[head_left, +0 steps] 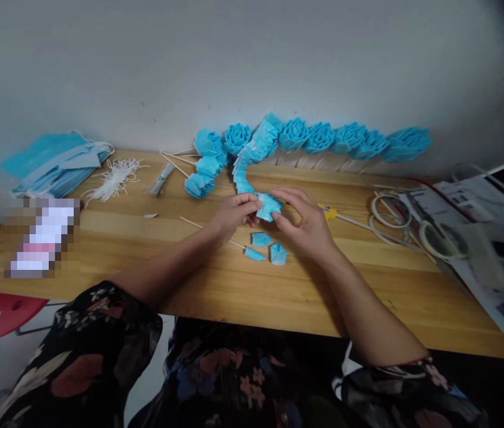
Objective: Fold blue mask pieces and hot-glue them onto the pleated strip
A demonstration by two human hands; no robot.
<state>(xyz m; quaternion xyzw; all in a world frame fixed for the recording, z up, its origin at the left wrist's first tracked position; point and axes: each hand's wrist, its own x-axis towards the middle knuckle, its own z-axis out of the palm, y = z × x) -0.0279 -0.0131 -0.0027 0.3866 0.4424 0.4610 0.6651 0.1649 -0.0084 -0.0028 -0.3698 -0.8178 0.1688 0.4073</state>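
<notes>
My left hand pinches the left edge of a small stack of folded light-blue petals. On the other side, my right hand grips the same stack between thumb and fingers. A curved row of overlapping blue petals runs from behind this stack back toward the wall. Just below my hands lie two loose folded petals, one squarish petal and one flatter petal. Beside them, a blue piece is rolled around the end of a thin wooden stick, and my left hand hides part of the stick.
Finished blue roses line the wall. Face masks, white ear loops, a narrow plastic packet and a blurred phone-like object lie left. Scissors, a white ring and papers crowd the right.
</notes>
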